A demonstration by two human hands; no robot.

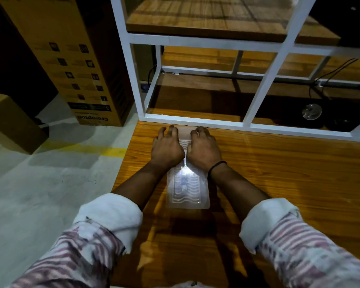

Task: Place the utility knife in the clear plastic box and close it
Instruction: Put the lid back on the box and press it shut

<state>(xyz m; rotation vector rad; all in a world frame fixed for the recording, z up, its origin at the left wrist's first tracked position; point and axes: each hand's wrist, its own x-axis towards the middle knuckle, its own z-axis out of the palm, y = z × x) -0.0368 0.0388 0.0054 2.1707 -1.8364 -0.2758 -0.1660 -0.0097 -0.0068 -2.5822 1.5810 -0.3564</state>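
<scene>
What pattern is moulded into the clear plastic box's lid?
Raised wavy ridges across the flat clear plastic box, clearest in the head view.

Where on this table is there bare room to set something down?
Bare wood lies right of the right hand, toward the white frame, and between the sleeves near the table edge. It is crowded where both hands press the clear plastic box.

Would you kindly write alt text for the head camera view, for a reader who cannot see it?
Both hands, left hand and right hand, press palms-down side by side on the far end of a clear plastic box lying flat on a wooden table. A white metal shelf frame stands just beyond.
</scene>
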